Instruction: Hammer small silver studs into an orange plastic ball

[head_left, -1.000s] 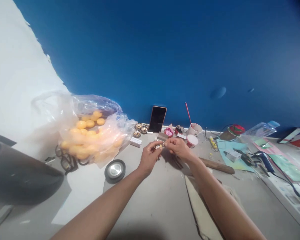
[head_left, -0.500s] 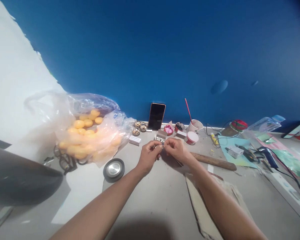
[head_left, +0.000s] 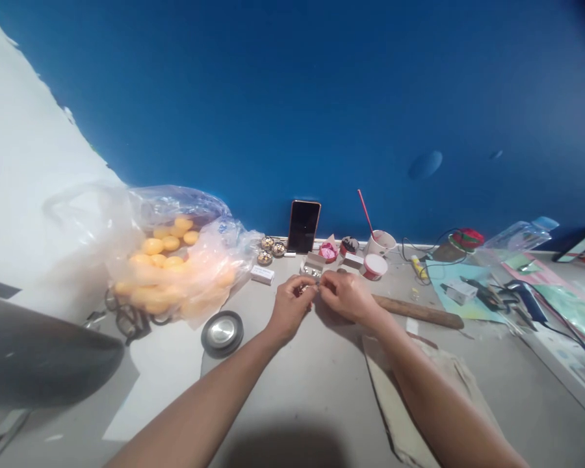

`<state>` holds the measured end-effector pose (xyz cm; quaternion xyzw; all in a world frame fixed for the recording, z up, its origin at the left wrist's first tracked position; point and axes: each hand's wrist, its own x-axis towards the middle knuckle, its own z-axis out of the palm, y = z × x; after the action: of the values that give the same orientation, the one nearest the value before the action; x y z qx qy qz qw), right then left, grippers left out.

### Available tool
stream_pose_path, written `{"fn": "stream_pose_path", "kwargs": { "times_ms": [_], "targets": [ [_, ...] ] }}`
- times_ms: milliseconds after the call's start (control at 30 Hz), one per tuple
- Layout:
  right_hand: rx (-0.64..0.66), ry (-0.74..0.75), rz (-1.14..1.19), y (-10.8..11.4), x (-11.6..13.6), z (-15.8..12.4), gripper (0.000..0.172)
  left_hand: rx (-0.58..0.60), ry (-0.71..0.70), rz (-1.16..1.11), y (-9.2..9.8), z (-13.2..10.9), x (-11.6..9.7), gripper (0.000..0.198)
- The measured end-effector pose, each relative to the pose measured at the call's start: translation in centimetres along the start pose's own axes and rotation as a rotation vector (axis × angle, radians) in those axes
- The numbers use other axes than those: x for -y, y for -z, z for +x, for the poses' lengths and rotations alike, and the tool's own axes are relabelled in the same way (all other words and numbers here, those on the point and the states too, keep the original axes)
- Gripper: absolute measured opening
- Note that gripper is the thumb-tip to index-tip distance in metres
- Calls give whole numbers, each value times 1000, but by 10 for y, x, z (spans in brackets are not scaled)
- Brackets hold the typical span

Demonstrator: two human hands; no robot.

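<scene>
A blue wall fills most of the view, and below it spreads a grey tabletop. On the left sits a clear plastic bag, bulging with yellow balls, and in front of it a dark grey cylinder reaches in from the edge. A pale folded cloth lies partly beneath the right forearm. Over the middle of the table the two hands meet, nearly touching. The left hand is curled, its thumb and fingers pinching a small patterned piece; the right hand has its fingertips drawn together right beside that piece — whether they grip anything cannot be told. A wooden rod extends from behind the right wrist toward a light blue sheet. A dark-screened phone leans against the wall beyond the hands, and a round grey dish with a silvery centre lies to the left of the left wrist. Right of the phone stands a white cup with a thin red stick in it, a pale-topped tub just in front. A small open box lies just past the fingertips, and a white box sits farther left. Smallest are three patterned rounds, clustered near the bag — the held piece itself is mostly hidden by fingers.
</scene>
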<state>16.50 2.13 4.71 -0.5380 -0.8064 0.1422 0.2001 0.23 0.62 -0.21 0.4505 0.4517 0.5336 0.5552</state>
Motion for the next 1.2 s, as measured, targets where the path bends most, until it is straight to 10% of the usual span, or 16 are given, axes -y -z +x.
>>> {"fn": "stream_pose_path", "kwargs": {
  "times_ms": [467, 933, 1200],
  "targets": [
    [109, 56, -93, 12, 6, -4, 33, 12, -210, 274, -2, -5, -3, 11],
    [133, -268, 833, 16, -9, -8, 33, 88, 170, -260, 0, 0, -10, 64],
    [110, -257, 911, -6, -6, -24, 30, 202, 90, -174, 4, -6, -1, 42]
  ]
}}
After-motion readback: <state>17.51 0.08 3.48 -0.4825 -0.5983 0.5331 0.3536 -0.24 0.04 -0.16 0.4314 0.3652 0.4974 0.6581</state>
